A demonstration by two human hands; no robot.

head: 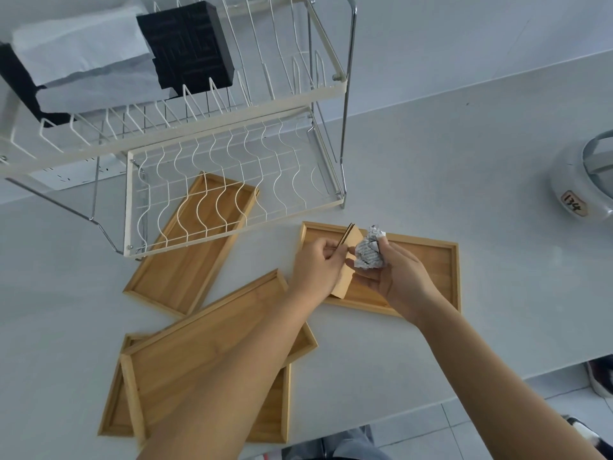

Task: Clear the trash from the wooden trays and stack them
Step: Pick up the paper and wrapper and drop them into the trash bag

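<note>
Several wooden trays lie on the white counter. Over the right tray [431, 260], my left hand [318, 263] pinches a folded piece of brown cardboard [346, 277] that stands above the tray's left end. My right hand [394, 277] holds a crumpled ball of printed paper [368, 250] beside it. A second tray [189, 254] lies partly under the dish rack. Two more trays rest one on the other at the near left, the upper one [205, 330] skewed across the lower one [114, 410]; my left forearm covers part of them.
A white wire dish rack [232, 167] stands at the back left, with a black block [185, 44] and white paper on its upper shelf. A round metal appliance [580, 187] with a numbered label sits at the right edge. The counter's near edge runs above a tiled floor.
</note>
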